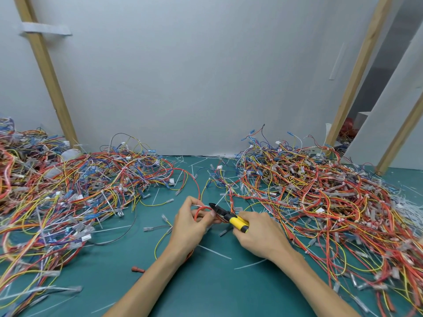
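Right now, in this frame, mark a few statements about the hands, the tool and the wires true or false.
1. The right hand grips yellow-handled cutters. True.
2. The left hand holds nothing. False: it pinches a red wire loop.
3. A left wire pile and a right wire pile flank the hands. True.
4. The work mat is red. False: it is teal green.
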The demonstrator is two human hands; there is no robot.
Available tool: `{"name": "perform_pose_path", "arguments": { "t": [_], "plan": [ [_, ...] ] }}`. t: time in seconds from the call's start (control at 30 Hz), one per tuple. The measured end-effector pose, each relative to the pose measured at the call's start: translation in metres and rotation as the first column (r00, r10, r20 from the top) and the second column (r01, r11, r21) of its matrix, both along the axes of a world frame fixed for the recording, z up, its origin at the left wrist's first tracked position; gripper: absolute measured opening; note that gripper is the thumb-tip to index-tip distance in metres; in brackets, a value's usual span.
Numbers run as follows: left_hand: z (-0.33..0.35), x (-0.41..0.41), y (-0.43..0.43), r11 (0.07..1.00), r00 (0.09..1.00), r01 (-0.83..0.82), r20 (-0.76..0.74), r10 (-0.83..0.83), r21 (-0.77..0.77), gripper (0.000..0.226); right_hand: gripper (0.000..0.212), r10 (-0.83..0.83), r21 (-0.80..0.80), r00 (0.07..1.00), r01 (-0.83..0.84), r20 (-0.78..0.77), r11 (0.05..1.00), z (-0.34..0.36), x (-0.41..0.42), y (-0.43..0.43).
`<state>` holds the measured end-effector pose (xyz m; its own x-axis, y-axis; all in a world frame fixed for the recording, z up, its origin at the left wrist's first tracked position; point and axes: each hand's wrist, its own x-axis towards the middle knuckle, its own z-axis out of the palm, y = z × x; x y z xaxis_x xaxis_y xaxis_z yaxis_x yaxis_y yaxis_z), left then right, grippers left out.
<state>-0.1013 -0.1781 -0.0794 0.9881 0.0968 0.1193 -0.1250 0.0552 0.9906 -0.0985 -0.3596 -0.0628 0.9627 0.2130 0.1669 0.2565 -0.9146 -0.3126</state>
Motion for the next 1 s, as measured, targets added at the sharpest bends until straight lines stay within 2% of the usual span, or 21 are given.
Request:
{"name": "perform_pose_path", "arguments": {
  "t": [0.47, 0.7, 0.77, 0.83, 0.87, 0.9, 1.0],
  "plan": [
    [-0.001, 0.000, 0.000, 1.000, 1.000, 0.000, 0.002, 0.000, -0.006, 0.023, 0.023, -0.028, 0.021, 0.997, 0.030, -0.068, 0.999, 0.006, -0.001, 0.000],
    [-0.001, -0.001, -0.001, 1.000, 0.999, -0.020, 0.026, 0.019, 0.023, 0.022, 0.032, -0.064, 0.313, 0.995, 0.085, -0.076, 0.946, 0.000, 0.002, -0.001],
    [0.000, -0.003, -0.002, 0.997, 0.998, -0.041, 0.053, 0.038, 0.062, 0.023, 0.028, 0.034, 0.532, 0.988, 0.051, -0.150, 0.845, 0.001, 0.000, 0.001],
    [0.001, -0.005, -0.002, 0.986, 0.993, -0.072, 0.104, 0.056, 0.152, 0.023, 0.023, 0.213, 0.802, 0.943, 0.085, -0.257, 0.591, 0.002, -0.004, 0.007],
    [0.001, -0.005, -0.003, 0.978, 0.990, -0.086, 0.131, 0.062, 0.190, 0.023, 0.022, 0.289, 0.874, 0.910, 0.137, -0.296, 0.466, 0.002, -0.006, 0.010],
    [0.001, -0.006, -0.003, 0.970, 0.986, -0.101, 0.152, 0.069, 0.220, 0.022, 0.024, 0.340, 0.907, 0.885, 0.180, -0.319, 0.381, 0.002, -0.007, 0.013],
    [0.002, -0.006, -0.003, 0.950, 0.976, -0.142, 0.199, 0.088, 0.277, 0.018, 0.038, 0.376, 0.926, 0.869, 0.207, -0.322, 0.315, 0.001, -0.008, 0.019]
  ]
}}
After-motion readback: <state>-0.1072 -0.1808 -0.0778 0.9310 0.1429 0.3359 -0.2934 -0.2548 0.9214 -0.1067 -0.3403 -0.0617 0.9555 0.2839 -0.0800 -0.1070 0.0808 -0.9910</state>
